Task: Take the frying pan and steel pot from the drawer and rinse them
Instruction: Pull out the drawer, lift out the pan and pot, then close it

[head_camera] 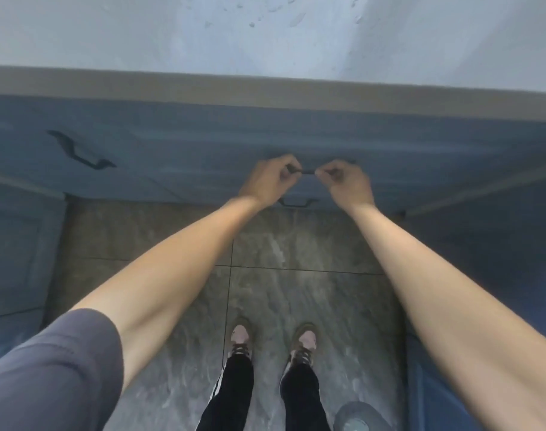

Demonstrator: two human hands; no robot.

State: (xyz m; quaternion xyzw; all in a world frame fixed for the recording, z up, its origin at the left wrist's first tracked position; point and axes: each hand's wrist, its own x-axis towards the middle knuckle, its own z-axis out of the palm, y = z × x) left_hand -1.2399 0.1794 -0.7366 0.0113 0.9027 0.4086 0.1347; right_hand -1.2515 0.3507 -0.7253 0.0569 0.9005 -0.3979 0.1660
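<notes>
Bare forearms reach over tiled floor (296,275); both hands, left (270,178) and right (343,181), grip the drawer handle (308,172).

Two hands (270,178) (347,181), three handles (307,172) (82,150) (298,203).

Head camera looks steeply down at blue drawers (203,144) and floor (296,259).

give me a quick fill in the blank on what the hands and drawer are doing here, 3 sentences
1. Both hands, the left hand and the right hand, grip the same drawer ____.
2. The cabinet fronts are coloured ____.
3. The frying pan and steel pot are ____ in view.

Missing words: handle; blue; not
</notes>
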